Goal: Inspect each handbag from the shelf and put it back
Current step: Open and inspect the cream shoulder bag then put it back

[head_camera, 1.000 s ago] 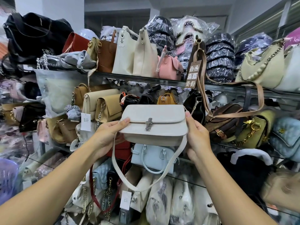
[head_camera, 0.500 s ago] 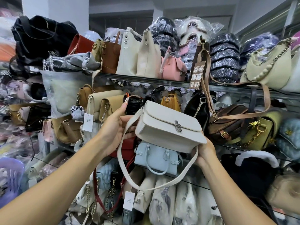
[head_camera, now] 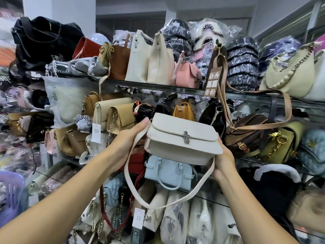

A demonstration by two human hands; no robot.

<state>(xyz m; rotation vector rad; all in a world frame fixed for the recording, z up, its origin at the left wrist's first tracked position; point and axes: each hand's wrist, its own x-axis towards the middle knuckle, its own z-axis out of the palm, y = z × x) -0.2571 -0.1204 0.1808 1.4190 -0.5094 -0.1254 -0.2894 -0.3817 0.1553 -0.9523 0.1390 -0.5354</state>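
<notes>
the cream flap handbag is now tilting right end down, left hand gripping its end, right hand cupping the lower corner; inspection is continuing.

Handbag shop or stockroom. Glass shelves in several tiers, packed tight with handbags. Paper price tags hang off some; a lot of stock sits in clear plastic wrap. Printed swing tag on one strap.
</notes>
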